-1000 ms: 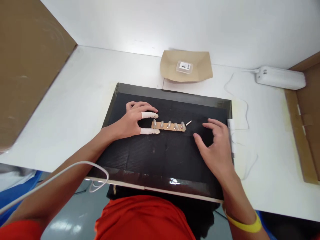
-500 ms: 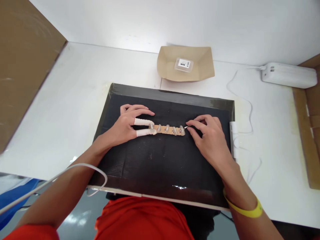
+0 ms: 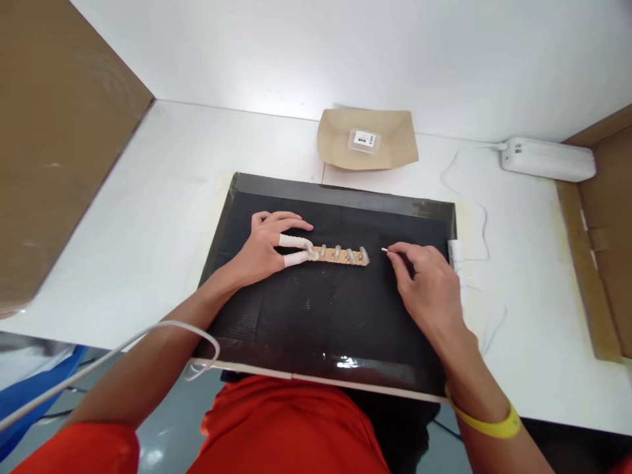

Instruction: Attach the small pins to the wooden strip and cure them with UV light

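Note:
A narrow tan strip [image 3: 328, 253] lies on the black mat, with several clear, rounded, nail-like pieces standing along it. My left hand [image 3: 269, 247] grips the strip's left end between thumb and forefinger, both wearing white finger covers. Its other fingers stretch out over the mat. To the right of the strip, my right hand [image 3: 427, 276] pinches a short, thin white stick [image 3: 384, 249] between thumb and forefinger. The stick's tip points left and is apart from the strip. Most of the stick is hidden by the fingers, so its kind is unclear.
The black mat [image 3: 296, 316] covers the middle of the white table [image 3: 162, 197]. Behind it stands a brown paper tray [image 3: 399, 145] holding a small clear box [image 3: 364, 140]. A white power block [image 3: 548, 158] with a cable sits back right. A white cable [image 3: 162, 324] crosses my left forearm.
My right hand has drawn back to the right with the white stick, away from the strip's right end. My left hand keeps its grip on the strip. The whole view has shifted slightly.

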Demonstrator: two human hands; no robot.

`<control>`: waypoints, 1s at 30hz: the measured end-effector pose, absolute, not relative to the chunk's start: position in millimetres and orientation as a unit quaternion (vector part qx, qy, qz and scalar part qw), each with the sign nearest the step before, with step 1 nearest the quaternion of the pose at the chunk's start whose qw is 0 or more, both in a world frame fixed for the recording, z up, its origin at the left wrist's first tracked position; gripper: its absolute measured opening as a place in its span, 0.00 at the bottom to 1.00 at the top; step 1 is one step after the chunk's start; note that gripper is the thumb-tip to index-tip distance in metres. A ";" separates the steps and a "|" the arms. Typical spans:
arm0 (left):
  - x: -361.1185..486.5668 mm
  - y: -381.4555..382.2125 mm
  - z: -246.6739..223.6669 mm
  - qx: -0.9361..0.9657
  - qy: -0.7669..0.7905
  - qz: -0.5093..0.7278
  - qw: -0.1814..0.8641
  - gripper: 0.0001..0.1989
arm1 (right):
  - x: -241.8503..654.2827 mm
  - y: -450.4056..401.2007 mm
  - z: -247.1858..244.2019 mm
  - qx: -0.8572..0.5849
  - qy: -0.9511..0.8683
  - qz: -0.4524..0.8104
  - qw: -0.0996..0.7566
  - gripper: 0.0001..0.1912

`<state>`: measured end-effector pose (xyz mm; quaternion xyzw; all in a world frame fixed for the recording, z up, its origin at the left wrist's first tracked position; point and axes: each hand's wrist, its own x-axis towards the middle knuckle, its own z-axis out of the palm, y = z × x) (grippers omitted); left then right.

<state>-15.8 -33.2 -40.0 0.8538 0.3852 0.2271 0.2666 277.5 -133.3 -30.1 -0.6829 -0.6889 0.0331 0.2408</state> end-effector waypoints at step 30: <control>-12.7 -35.7 -39.3 0.856 0.375 0.245 0.259 0.05 | 277.9 -150.1 -58.3 -0.672 -0.621 0.067 0.398 0.05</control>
